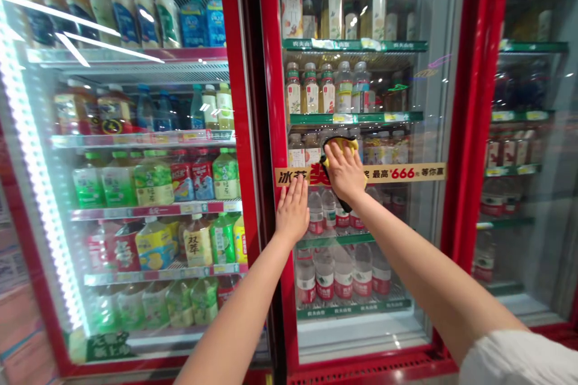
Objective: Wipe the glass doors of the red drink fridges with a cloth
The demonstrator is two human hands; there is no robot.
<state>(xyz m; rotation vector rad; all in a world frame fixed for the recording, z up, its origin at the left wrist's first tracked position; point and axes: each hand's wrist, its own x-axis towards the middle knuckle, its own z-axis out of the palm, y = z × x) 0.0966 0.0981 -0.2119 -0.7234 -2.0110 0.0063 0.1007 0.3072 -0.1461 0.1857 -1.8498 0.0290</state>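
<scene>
My right hand (345, 173) presses a yellow and black cleaning cloth (342, 141) against the glass door (431, 114) of a red-framed drinks fridge. Most of the cloth is hidden under the palm; its edges show above the fingers and below the wrist. My left hand (293, 207) lies flat on the same door, near its left frame, with the fingers stretched upward over a gold banner strip (409, 173). Both hands cover parts of the strip's lettering. Behind the glass stand water bottles with red and white labels (343, 280).
Left of a dark gap is another red-framed fridge (232, 30) full of bottled drinks, with a bright light strip (43, 192). Shelves (352, 119) of bottles fill the middle fridge. More bottles (485, 255) stand behind glass on the right.
</scene>
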